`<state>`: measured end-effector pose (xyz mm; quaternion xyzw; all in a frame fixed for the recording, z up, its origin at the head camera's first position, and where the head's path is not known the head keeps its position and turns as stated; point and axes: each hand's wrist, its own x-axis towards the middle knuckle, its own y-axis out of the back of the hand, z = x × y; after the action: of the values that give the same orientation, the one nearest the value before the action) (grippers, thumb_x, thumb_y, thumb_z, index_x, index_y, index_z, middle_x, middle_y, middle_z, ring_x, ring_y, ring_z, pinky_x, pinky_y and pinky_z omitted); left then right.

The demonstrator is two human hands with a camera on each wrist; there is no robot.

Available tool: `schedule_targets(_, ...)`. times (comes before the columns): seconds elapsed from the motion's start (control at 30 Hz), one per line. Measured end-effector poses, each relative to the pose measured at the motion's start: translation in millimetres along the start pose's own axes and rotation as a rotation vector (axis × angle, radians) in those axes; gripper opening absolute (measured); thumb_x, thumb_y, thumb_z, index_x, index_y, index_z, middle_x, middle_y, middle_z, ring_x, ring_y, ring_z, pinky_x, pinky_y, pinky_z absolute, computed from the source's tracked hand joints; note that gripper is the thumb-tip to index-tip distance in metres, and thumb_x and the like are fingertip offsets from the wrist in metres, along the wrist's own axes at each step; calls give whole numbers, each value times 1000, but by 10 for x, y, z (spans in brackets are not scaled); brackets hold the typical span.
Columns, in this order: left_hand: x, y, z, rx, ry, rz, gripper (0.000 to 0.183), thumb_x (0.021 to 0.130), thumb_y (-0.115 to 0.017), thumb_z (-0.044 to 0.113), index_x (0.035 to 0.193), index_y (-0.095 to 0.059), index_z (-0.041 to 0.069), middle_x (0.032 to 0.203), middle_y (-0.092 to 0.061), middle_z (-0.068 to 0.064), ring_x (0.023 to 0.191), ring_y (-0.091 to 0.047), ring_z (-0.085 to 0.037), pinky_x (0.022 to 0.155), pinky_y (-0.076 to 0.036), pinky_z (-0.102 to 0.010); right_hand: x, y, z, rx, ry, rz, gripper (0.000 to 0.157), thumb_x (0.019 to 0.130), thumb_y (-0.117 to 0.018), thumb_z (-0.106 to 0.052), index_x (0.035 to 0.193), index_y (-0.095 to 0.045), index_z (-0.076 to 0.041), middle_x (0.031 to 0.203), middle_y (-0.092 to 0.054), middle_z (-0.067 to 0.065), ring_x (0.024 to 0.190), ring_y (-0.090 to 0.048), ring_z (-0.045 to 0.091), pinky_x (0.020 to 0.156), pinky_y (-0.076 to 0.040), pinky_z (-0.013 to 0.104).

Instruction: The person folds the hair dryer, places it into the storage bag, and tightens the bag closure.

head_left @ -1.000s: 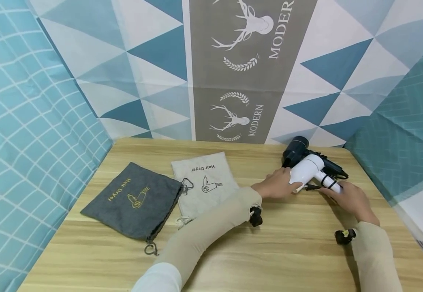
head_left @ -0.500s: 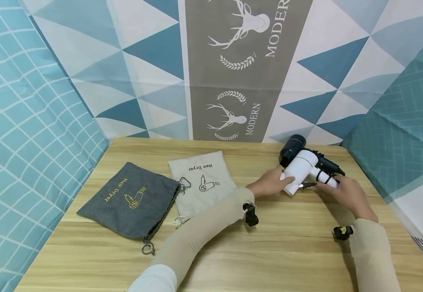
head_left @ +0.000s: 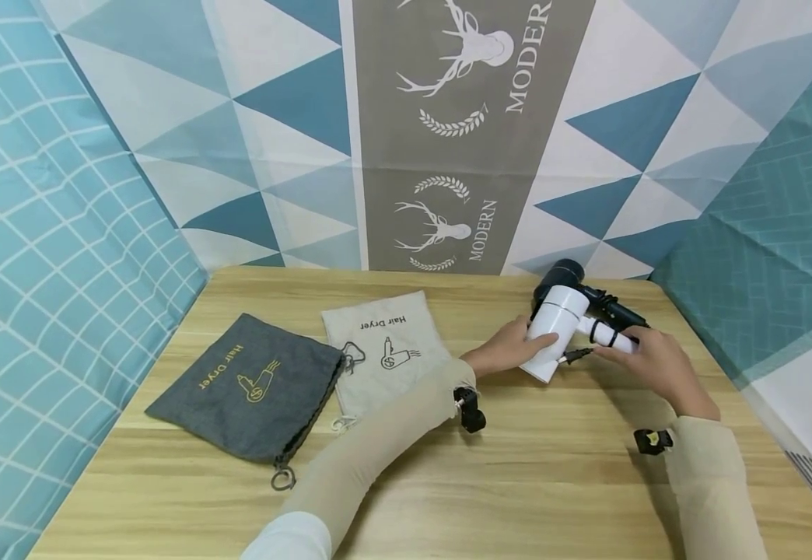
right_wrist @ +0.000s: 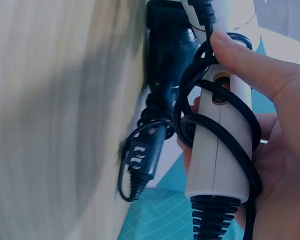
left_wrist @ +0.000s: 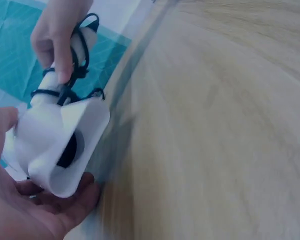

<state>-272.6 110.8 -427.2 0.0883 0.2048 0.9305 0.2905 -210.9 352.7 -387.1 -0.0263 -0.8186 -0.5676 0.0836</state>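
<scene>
Both my hands hold a white hair dryer (head_left: 554,325) at the right rear of the table. My left hand (head_left: 504,348) grips its barrel near the flat nozzle, thumb on top and fingers beneath, as the left wrist view shows. Around the handle (right_wrist: 217,150), wrapped with its black cord, curl the fingers of my right hand (head_left: 661,367). A black hair dryer (head_left: 612,309), also wound with its cord, lies just behind the white one. Left of my left hand lie a beige drawstring pouch (head_left: 392,354) and a dark grey one (head_left: 248,389), both printed "Hair Dryer".
The wooden table (head_left: 518,482) ends against a patterned backdrop (head_left: 294,140) at the back. Blue grid cloth (head_left: 63,233) hangs along the left side, teal cloth (head_left: 763,233) along the right. The grey pouch's corner touches the beige pouch's edge.
The white hair dryer has moved slightly left and toward me with both hands on it, its barrel turning more upright in the head view. The black hair dryer and the pouches stay put.
</scene>
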Motion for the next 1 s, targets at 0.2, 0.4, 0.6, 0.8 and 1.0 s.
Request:
schedule_targets(0.2, -26, 162, -35, -240, 20, 70, 46, 84, -51, 54, 111, -45, 18, 93, -57, -1, 74, -59, -12, 61, -51, -28, 11, 48, -184, 44, 14, -30, 59, 75, -59, -59, 85, -59, -1, 67, -57, 9, 56, -47, 21, 47, -36, 30)
schedule_targets(0.4, -33, 265, 25, -549, 71, -23, 51, 82, -56, 51, 119, -40, 20, 94, -59, -6, 72, -63, -22, 59, -52, -39, -10, 47, -388, 56, 57, -11, 59, 74, -62, -57, 91, -61, -1, 75, -60, 11, 59, -49, 20, 49, -37, 29)
schedule_targets(0.6, -115, 284, 81, -584, 95, -4, 50, 79, -60, 49, 116, -39, 22, 93, -58, -8, 68, -63, -25, 55, -52, -44, -19, 43, -551, 65, 92, 1, 55, 73, -65, -54, 91, -62, -2, 74, -61, 9, 57, -49, 18, 48, -38, 29)
schedule_targets(0.8, -234, 350, 128, -511, 120, 51, 57, 77, -60, 54, 121, -37, 25, 92, -58, -8, 68, -64, -25, 54, -52, -43, -32, 24, -638, 82, 113, 11, 55, 72, -66, -54, 92, -62, -2, 74, -61, 9, 56, -48, 17, 47, -38, 29)
schedule_targets(1.0, -367, 437, 155, -475, 108, 70, 58, 75, -58, 59, 118, -38, 24, 94, -57, -8, 68, -64, -25, 53, -52, -42, -63, 55, -782, 82, 135, 7, 56, 71, -66, -55, 94, -62, -3, 75, -61, 8, 58, -49, 17, 48, -38, 28)
